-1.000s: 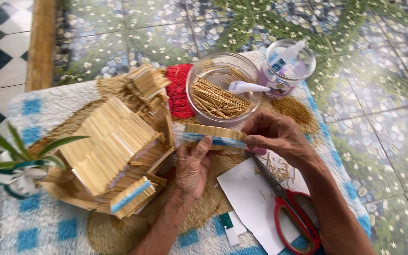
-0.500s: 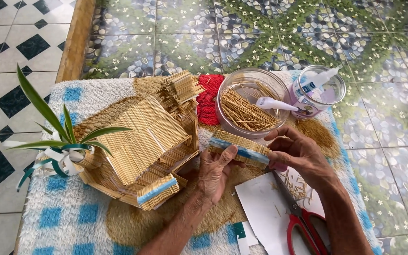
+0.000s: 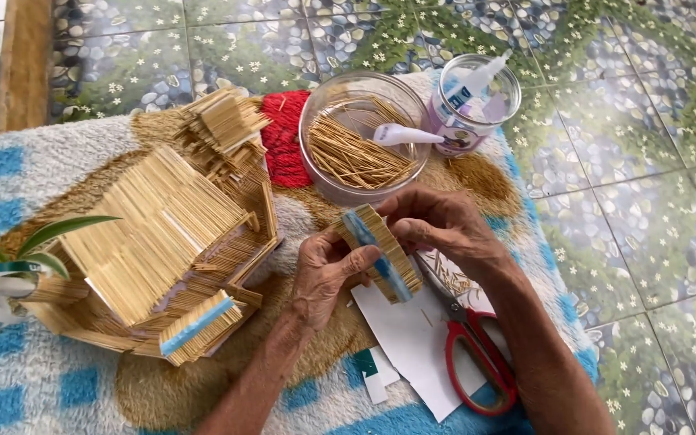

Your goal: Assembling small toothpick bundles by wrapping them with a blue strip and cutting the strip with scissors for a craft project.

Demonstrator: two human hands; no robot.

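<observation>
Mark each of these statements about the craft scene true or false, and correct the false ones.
1. Both hands hold a small stick panel with a blue strip. True.
2. The red-handled scissors are in the right hand. False: they lie on the mat beside white paper.
3. The clear bowl holds thin sticks. True.
4. The stick house stands right of the bowl. False: it stands left of it.
5. The left hand touches the house. False: it grips the panel.

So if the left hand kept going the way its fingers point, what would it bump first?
The left hand points up and right, gripping the stick panel with a blue strip. Beyond that, it would probably meet the right hand, then the clear bowl of sticks; depth is unclear.
</observation>
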